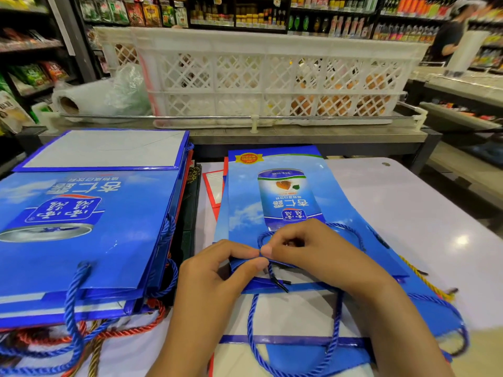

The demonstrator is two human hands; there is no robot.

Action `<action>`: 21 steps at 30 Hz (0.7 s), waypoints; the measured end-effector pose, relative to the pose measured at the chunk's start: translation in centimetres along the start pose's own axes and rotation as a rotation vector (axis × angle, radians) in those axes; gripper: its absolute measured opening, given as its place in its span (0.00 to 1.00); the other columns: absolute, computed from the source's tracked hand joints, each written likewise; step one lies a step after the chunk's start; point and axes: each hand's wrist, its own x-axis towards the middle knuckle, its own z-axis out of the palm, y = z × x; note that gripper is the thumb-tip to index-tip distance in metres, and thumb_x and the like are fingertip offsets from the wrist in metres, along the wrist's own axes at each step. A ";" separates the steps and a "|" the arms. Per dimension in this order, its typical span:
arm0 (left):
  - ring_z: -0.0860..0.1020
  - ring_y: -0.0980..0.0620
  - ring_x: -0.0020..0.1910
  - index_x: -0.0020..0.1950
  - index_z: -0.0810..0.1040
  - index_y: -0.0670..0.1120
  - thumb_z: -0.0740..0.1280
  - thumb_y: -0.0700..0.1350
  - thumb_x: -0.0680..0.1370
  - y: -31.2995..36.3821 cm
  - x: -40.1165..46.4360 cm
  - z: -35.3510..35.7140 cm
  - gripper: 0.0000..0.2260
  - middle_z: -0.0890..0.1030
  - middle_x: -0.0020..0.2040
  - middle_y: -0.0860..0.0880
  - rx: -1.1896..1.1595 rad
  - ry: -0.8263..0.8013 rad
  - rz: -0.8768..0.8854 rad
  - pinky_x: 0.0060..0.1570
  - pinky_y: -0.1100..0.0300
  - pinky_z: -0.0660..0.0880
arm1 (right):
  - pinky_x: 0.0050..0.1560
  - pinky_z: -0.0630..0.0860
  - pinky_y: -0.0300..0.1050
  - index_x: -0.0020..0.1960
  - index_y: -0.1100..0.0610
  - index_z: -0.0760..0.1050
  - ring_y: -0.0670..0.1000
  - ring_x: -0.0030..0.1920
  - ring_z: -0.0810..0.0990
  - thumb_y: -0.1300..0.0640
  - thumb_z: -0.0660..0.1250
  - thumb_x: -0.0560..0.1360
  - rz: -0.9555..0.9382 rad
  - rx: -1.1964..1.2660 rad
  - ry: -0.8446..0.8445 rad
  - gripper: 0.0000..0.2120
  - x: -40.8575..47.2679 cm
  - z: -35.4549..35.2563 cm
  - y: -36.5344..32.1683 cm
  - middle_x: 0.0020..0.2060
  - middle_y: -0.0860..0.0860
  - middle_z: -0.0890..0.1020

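A flat blue paper gift bag (283,191) with a can printed on it lies on the white table (408,202) in front of me. My left hand (217,270) pinches the bag's near top edge between thumb and forefinger. My right hand (307,248) is curled over the same edge and pinches the blue rope handle (268,270) where it passes through the bag. The rope's black-tipped ends (281,284) hang just below my fingers. More blue bags lie under it, with a long blue rope loop (251,330) trailing toward me.
A stack of finished blue bags (81,219) with blue and red rope handles sits at my left. Behind the table a white lattice crate (245,77) holds eggs. A plastic bag roll (81,100) lies left of it. Shop shelves and a person (451,31) stand beyond.
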 end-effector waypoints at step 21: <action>0.81 0.60 0.43 0.37 0.83 0.50 0.71 0.52 0.62 0.0 -0.1 0.1 0.08 0.83 0.39 0.57 -0.004 0.004 -0.001 0.41 0.73 0.74 | 0.44 0.69 0.42 0.40 0.55 0.74 0.47 0.38 0.71 0.51 0.61 0.80 0.136 0.068 0.162 0.12 0.6 0.8 1.5 0.37 0.52 0.75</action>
